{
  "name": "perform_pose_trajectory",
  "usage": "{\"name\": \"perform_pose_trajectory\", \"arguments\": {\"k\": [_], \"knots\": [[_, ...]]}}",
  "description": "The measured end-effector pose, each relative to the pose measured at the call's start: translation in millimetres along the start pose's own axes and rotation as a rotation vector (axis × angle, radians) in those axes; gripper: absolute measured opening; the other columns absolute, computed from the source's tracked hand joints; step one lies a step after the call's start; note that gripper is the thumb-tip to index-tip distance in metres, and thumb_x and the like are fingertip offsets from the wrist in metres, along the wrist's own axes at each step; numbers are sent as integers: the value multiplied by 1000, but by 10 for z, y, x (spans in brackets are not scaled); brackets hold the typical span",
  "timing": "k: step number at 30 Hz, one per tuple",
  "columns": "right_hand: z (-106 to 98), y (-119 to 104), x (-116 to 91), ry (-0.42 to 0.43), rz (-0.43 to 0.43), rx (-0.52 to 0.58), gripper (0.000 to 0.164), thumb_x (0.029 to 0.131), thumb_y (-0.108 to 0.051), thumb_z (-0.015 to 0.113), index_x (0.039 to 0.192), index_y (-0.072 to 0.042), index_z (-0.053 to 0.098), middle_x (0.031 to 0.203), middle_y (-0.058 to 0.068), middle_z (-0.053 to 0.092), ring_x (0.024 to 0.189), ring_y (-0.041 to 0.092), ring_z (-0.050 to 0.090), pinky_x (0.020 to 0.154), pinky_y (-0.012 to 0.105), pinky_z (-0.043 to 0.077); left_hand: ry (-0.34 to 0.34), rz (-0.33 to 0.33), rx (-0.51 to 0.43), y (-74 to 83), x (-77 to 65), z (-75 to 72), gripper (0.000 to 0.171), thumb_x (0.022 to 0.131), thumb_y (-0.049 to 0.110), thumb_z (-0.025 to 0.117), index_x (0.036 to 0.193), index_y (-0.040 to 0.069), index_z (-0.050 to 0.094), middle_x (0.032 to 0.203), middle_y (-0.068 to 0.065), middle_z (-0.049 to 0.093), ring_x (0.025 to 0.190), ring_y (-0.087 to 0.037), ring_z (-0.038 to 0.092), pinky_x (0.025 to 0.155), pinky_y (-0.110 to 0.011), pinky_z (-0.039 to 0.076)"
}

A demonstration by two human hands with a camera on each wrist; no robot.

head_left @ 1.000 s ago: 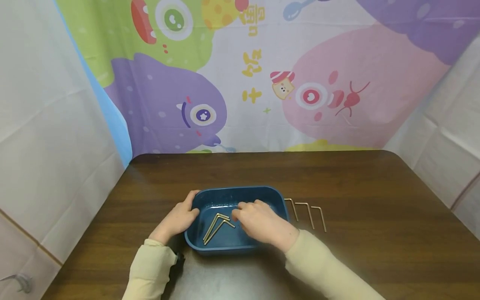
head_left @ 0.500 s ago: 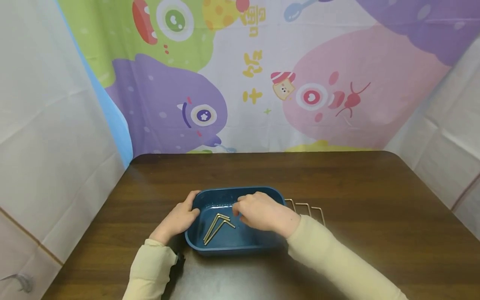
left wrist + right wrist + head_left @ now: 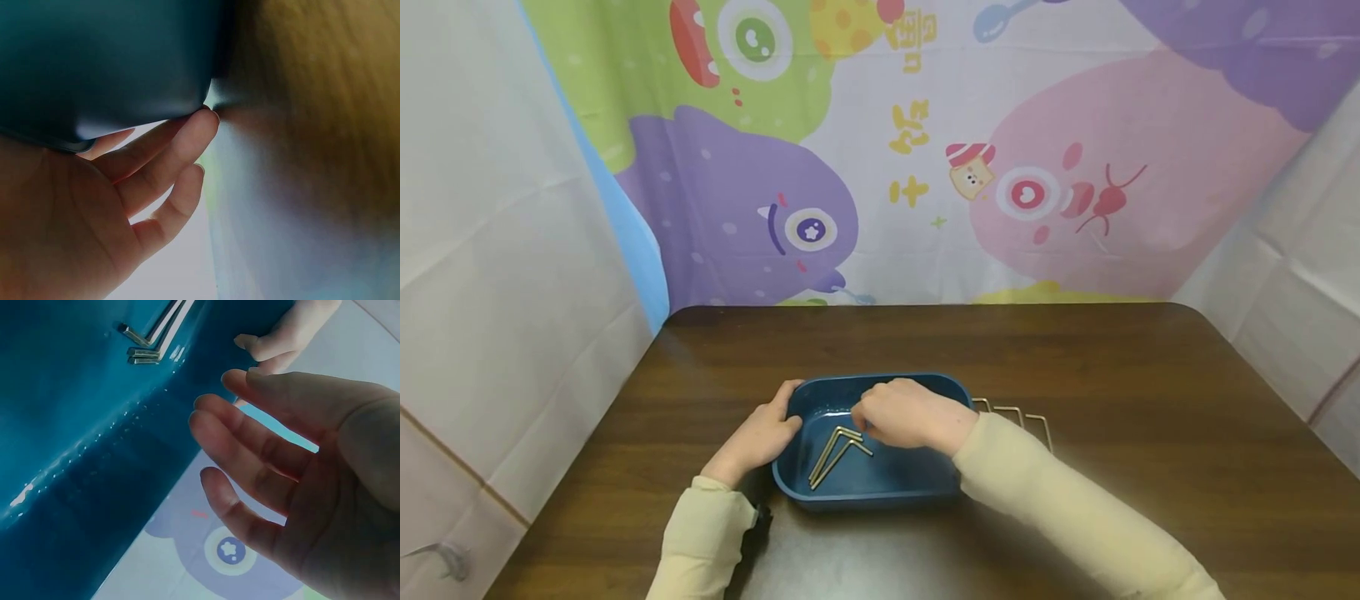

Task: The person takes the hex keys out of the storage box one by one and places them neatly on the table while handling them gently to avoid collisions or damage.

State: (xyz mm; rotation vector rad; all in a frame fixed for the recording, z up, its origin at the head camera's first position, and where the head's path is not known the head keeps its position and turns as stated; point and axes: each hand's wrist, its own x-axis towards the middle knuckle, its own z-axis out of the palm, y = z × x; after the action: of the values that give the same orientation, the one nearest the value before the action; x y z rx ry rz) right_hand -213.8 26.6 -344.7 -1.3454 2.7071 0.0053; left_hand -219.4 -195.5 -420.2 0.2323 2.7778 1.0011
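Observation:
A dark blue rectangular plastic bin [image 3: 887, 477] stands on the table. Its left end is gripped by my left hand [image 3: 756, 433], thumb over the rim; the left wrist view shows the other fingers [image 3: 194, 137] against the outer wall. Three L-shaped hex keys [image 3: 832, 464] lie close together on the bin's floor, left of the middle. Above the bin, to the right of those keys, is my right hand [image 3: 910, 414]. In the right wrist view its fingers [image 3: 234, 447] are loosely bent and apart, with nothing between them.
Just right of the bin, three more hex keys [image 3: 1009, 408] lie in a row on the brown wooden table [image 3: 1150, 467], partly hidden by the right sleeve [image 3: 1045, 492]. A cartoon-printed cloth [image 3: 917, 250] hangs behind the table's far edge.
My right hand has risen a little and shifted slightly left over the bin; its sleeve now covers more of the keys on the table. The left hand and the keys in the bin stay put.

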Motion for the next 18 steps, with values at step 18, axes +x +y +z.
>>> {"name": "perform_pose_trajectory", "arguments": {"k": [18], "knots": [[130,12,331,-105,22,28,19,86,-13,59,102,-16,69,96,-2,67,76,8,57,74,23,48,1,-9,4,16,-9,-13,49,88,14,40,136,13,28,114,-20,54,73,-22,57,61,-31,45]]}}
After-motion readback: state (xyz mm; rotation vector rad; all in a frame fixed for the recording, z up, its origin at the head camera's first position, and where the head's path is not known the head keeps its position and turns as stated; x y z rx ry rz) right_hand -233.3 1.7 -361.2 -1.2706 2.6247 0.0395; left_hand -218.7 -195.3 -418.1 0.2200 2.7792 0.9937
